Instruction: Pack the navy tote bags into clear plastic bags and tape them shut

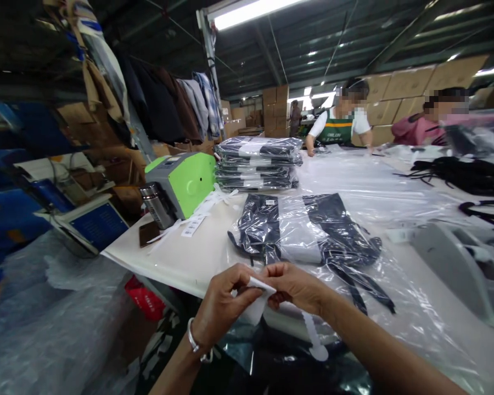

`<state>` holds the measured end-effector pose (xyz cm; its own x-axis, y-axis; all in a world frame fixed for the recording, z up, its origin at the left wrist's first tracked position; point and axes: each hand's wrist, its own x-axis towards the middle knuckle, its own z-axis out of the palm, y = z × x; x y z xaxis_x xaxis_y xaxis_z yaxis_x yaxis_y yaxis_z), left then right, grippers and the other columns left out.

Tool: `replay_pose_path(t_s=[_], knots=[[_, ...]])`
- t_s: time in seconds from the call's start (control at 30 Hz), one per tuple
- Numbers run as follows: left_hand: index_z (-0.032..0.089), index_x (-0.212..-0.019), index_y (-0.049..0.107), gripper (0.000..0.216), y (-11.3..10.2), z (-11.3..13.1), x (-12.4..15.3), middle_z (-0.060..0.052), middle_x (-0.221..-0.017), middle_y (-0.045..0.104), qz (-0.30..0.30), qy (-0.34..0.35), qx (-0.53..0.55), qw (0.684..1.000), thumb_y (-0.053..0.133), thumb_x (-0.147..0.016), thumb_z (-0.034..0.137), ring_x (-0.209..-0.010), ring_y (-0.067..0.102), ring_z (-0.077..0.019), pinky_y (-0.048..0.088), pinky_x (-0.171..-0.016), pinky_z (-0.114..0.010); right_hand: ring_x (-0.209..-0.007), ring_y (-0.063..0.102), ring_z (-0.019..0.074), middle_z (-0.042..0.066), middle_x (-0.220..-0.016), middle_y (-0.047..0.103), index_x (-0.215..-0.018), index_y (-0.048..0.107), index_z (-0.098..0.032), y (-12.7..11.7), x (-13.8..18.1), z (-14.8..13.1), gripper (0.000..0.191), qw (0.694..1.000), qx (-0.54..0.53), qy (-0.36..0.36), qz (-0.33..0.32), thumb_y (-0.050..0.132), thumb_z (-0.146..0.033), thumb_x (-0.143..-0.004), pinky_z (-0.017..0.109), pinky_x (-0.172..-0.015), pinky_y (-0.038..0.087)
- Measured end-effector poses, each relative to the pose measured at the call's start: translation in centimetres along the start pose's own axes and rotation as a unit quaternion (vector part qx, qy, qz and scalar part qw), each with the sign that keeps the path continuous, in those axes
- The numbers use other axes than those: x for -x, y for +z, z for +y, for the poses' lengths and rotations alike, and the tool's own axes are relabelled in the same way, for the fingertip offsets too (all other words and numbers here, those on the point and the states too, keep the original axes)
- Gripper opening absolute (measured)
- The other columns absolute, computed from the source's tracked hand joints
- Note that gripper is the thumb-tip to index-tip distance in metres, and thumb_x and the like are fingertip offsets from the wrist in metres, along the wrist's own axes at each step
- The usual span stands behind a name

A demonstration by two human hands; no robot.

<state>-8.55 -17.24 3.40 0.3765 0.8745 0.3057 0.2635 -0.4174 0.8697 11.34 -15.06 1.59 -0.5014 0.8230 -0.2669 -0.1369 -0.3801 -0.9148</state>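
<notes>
Both hands meet at the near edge of the counter point(177, 258), low in the head view. Left hand point(224, 304) and right hand point(294, 285) pinch a small white label point(260, 285) between them, fingers of each clenched on it; a white strip point(315, 337) hangs below the right hand. Silver bracelet point(195, 343) on left wrist. Just beyond the hands lies a dark garment in a clear bag point(308, 230). Further back, a stack of bagged garments point(258, 163), beside a green-and-grey machine point(181, 184) with a steel flask point(153, 204) touching its front. Loose tags point(200, 216) trail from the machine. Two people work at the far end.
</notes>
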Motion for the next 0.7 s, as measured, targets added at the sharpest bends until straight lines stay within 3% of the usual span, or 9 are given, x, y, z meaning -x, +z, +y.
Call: replay_pose_path(t_s=[0.13, 0.27, 0.4, 0.47, 0.53, 0.6, 0.7], knots=[[0.018, -0.078, 0.058, 0.021, 1.9, -0.2, -0.1, 0.004, -0.071, 0.055, 0.027, -0.072, 0.046, 0.996, 0.074, -0.082, 0.031, -0.065, 0.05, -0.0104, 0.04, -0.06, -0.021, -0.062, 0.055, 0.009, -0.001, -0.07, 0.064, -0.082, 0.068, -0.016, -1.2, 2.9, -0.3, 0.028, 0.983, 0.087, -0.123, 0.108, 0.074, -0.042, -0.08, 0.023, -0.062, 0.043], [0.021, -0.092, 0.051, 0.029, 3.8, 0.1, -0.3, 0.008, -0.07, 0.047, 0.046, -0.094, 0.137, 0.985, 0.076, -0.078, 0.029, -0.062, 0.047, -0.0091, 0.037, -0.056, -0.019, -0.073, 0.06, 0.0126, 0.001, -0.082, 0.069, -0.091, 0.07, -0.017, -1.6, 5.6, -0.4, 0.028, 0.979, 0.116, -0.149, 0.074, 0.079, -0.039, -0.075, 0.026, -0.068, 0.045], [0.021, -0.121, 0.055, 0.048, 4.9, 0.5, -0.6, 0.007, -0.07, 0.048, 0.02, -0.102, 0.138, 0.985, 0.075, -0.078, 0.029, -0.062, 0.048, -0.01, 0.038, -0.056, -0.02, -0.064, 0.056, 0.0106, -0.002, -0.073, 0.066, -0.084, 0.07, -0.017, -1.6, 6.7, 0.1, 0.026, 0.975, 0.131, -0.154, 0.096, 0.081, -0.037, -0.071, 0.023, -0.06, 0.04], [0.018, -0.112, 0.062, 0.04, 5.2, 0.7, -0.8, 0.005, -0.071, 0.053, 0.004, -0.113, 0.117, 0.987, 0.075, -0.078, 0.033, -0.064, 0.049, -0.0104, 0.038, -0.057, -0.02, -0.061, 0.053, 0.0094, -0.003, -0.07, 0.063, -0.08, 0.069, -0.017, -1.7, 6.9, 0.4, 0.023, 0.967, 0.139, -0.172, 0.123, 0.079, -0.037, -0.073, 0.023, -0.059, 0.038], [0.016, -0.092, 0.066, 0.028, 5.4, 0.7, -0.9, 0.003, -0.071, 0.056, -0.008, -0.127, 0.09, 0.988, 0.074, -0.078, 0.039, -0.064, 0.049, -0.0109, 0.037, -0.057, -0.021, -0.061, 0.053, 0.0091, -0.003, -0.07, 0.063, -0.081, 0.069, -0.017, -1.9, 7.1, 0.5, 0.022, 0.964, 0.139, -0.182, 0.137, 0.078, -0.036, -0.074, 0.022, -0.059, 0.039], [0.016, -0.074, 0.061, 0.032, 5.5, 0.7, -1.0, 0.003, -0.068, 0.055, -0.008, -0.138, 0.062, 0.989, 0.073, -0.078, 0.045, -0.063, 0.048, -0.0108, 0.035, -0.056, -0.021, -0.061, 0.053, 0.0089, -0.004, -0.07, 0.063, -0.08, 0.068, -0.017, -2.0, 7.3, 0.6, 0.02, 0.962, 0.137, -0.186, 0.148, 0.077, -0.034, -0.074, 0.022, -0.059, 0.039], [0.017, -0.065, 0.052, 0.039, 5.6, 0.4, -1.0, 0.005, -0.062, 0.047, 0.004, -0.143, 0.028, 0.989, 0.071, -0.077, 0.049, -0.06, 0.041, -0.0097, 0.03, -0.052, -0.021, -0.063, 0.055, 0.0103, -0.003, -0.071, 0.064, -0.08, 0.068, -0.017, -2.0, 7.5, 0.4, 0.019, 0.955, 0.154, -0.194, 0.165, 0.074, -0.035, -0.077, 0.024, -0.06, 0.041]])
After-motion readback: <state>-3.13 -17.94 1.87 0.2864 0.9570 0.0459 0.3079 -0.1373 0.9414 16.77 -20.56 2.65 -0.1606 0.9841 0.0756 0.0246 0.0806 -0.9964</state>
